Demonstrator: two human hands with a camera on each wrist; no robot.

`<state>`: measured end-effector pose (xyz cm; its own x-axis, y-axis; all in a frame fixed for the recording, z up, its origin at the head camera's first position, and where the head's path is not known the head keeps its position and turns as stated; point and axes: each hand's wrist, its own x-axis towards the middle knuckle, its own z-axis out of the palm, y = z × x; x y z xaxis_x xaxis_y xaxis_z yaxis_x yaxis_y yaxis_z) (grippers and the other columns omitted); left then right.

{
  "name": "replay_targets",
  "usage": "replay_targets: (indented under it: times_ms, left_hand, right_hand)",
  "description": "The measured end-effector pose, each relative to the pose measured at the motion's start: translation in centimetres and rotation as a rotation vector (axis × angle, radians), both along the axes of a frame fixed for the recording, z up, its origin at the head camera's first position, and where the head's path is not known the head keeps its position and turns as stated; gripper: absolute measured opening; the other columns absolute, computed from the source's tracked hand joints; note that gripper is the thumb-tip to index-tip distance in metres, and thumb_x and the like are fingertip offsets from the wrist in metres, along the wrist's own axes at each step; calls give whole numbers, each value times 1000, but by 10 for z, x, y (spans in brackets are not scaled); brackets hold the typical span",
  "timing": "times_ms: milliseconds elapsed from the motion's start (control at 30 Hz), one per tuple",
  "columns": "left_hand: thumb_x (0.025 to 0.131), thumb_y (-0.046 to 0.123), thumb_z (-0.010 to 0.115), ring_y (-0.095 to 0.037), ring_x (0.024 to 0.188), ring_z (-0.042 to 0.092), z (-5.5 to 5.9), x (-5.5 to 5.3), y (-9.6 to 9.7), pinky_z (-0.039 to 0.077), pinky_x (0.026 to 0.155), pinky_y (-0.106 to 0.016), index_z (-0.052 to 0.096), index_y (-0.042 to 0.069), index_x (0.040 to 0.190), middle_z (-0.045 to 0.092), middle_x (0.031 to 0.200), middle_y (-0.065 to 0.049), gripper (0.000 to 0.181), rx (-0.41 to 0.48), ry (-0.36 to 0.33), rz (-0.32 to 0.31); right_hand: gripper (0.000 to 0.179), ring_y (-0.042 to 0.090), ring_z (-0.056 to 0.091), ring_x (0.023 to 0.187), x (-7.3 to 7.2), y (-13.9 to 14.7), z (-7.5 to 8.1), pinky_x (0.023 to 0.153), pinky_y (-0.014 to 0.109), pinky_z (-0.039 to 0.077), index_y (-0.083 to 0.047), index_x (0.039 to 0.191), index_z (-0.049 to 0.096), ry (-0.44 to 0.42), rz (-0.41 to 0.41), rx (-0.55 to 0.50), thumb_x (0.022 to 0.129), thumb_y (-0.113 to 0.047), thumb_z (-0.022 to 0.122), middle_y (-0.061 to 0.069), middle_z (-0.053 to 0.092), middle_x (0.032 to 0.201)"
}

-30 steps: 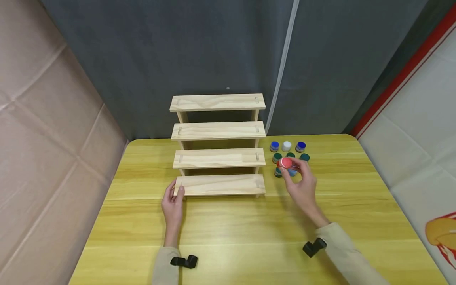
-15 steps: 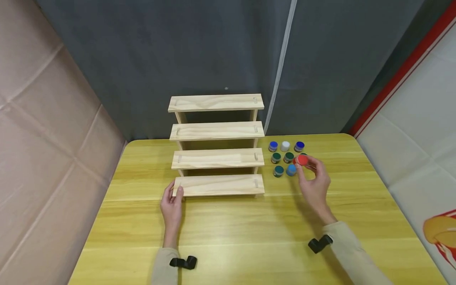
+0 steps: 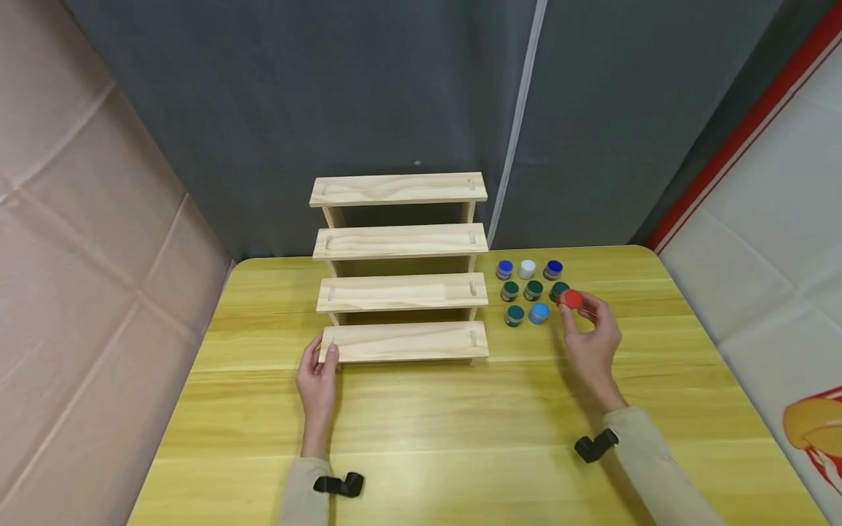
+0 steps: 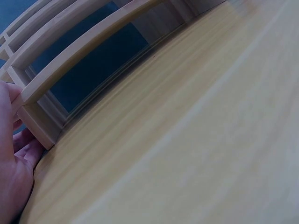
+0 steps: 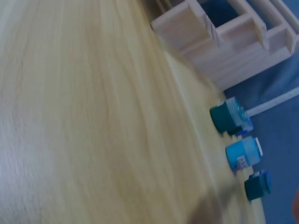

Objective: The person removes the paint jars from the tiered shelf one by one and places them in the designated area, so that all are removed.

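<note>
A four-step wooden display shelf [image 3: 403, 292] stands on the table. My left hand [image 3: 317, 380] grips the left end of its lowest step, thumb on top and fingers around the side; in the left wrist view the fingers [image 4: 29, 149] lie against the shelf's leg. On the right, my right hand [image 3: 592, 343] pinches a small red-lidded paint jar [image 3: 573, 299] between thumb and fingertips, held near a dark green-lidded jar [image 3: 559, 291]. To its left is a light blue-lidded jar [image 3: 539, 313]. The right wrist view barely catches a fingertip at its right edge.
Several more small jars stand in rows right of the shelf, among them a white-lidded jar [image 3: 527, 269], a blue-lidded jar [image 3: 504, 269] and a green-lidded jar [image 3: 514, 315]. A dark grey wall panel [image 3: 316, 102] rises behind the wooden table [image 3: 421, 438].
My right hand has moved to the right with the red-lidded paint jar, from over the left jars to the right end of the rows. My left hand keeps its grip on the shelf.
</note>
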<state>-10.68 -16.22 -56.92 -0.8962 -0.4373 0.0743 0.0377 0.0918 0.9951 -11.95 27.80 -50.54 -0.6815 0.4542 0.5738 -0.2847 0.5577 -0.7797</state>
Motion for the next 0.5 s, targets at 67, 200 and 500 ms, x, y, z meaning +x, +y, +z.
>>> replay_targets:
  times_ms: [67,200,500]
  left_hand:
    - [105,15,66,-5,67,55,0,0,0,51,62,-14,62,4,144,70,132,-28,41,6,1,0]
    - [105,14,66,-4,69,56,1,1,0,52,64,-13,62,2,144,67,137,-30,41,13,6,-3]
    - [105,13,66,-7,67,56,2,1,1,51,62,-15,63,3,142,74,125,-25,39,15,11,6]
  right_hand:
    - [37,-4,60,100,0,3,-4,90,10,50,13,124,67,-37,-11,-11,91,2,80,30,70,116]
    - [38,6,61,99,-1,8,-10,91,11,49,10,126,66,-152,-53,-23,93,-5,80,27,71,117]
    - [40,14,62,99,-3,17,-20,88,12,47,4,128,67,-356,-107,-73,96,-16,78,21,73,117]
